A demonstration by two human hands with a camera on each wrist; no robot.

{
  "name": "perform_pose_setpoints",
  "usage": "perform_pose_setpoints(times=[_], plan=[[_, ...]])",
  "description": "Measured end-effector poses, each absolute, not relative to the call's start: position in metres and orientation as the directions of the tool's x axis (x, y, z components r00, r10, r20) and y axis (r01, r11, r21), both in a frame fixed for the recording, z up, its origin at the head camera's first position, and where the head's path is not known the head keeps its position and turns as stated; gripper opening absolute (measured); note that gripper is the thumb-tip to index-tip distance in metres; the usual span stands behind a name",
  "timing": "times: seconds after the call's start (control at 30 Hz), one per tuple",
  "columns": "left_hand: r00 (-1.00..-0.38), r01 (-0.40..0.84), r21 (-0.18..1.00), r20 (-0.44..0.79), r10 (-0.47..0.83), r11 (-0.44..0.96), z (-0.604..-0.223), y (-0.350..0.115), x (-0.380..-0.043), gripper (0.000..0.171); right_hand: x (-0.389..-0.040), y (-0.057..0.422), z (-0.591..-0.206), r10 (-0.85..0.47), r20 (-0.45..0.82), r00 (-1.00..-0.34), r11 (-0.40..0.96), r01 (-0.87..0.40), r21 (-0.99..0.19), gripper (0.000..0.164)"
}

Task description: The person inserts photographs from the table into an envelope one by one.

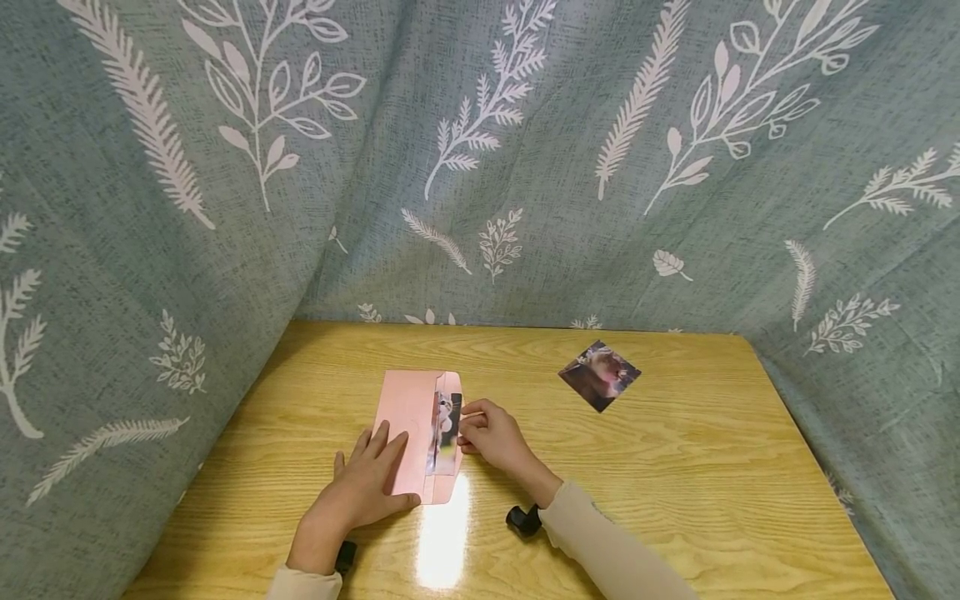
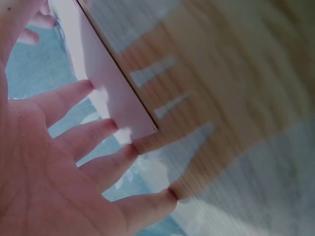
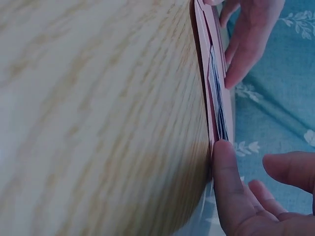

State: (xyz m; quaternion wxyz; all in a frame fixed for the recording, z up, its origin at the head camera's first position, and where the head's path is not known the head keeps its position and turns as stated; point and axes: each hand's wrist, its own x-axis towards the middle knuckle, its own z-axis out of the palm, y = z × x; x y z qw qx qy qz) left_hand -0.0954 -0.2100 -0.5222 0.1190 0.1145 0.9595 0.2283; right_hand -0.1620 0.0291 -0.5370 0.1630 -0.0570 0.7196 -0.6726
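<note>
A pink envelope [image 1: 405, 396] lies on the table with its flap spread out to the right. Photo prints [image 1: 447, 417] stick partly out of its mouth, the top one showing a light-furred animal; in the right wrist view their stacked edges [image 3: 218, 93] look thin and layered. My left hand [image 1: 366, 483] rests on the lower left of the envelope, fingers spread, thumb near its bottom edge. At the flap side, my right hand [image 1: 498, 437] touches the outer edge of the prints with a fingertip. Its thumb [image 3: 288, 167] stands apart from that finger in the right wrist view.
Another square photo [image 1: 600, 375] lies turned at an angle on the wooden table [image 1: 712, 467], to the back right. A patterned blue-green cloth [image 1: 480, 167] hangs behind the table and at both sides. Bright light reflects off the tabletop below the envelope.
</note>
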Motion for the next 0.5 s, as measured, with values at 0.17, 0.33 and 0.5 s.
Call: perform_pose_setpoints(times=[0.17, 0.33, 0.5], plan=[[-0.947, 0.167, 0.465, -0.171, 0.273, 0.87, -0.521, -0.209, -0.095, 0.097, -0.161, 0.025, -0.536, -0.302, -0.155, -0.941, 0.077, 0.139, -0.987, 0.032], [-0.946, 0.169, 0.462, -0.171, 0.274, 0.871, -0.521, -0.209, -0.095, 0.097, -0.159, 0.021, -0.535, -0.291, -0.154, -0.944, 0.053, 0.145, -0.988, 0.038], [-0.946, 0.167, 0.456, -0.175, 0.272, 0.874, -0.52, -0.209, -0.095, 0.097, -0.158, 0.018, -0.534, -0.297, -0.155, -0.942, 0.034, 0.151, -0.988, 0.04]])
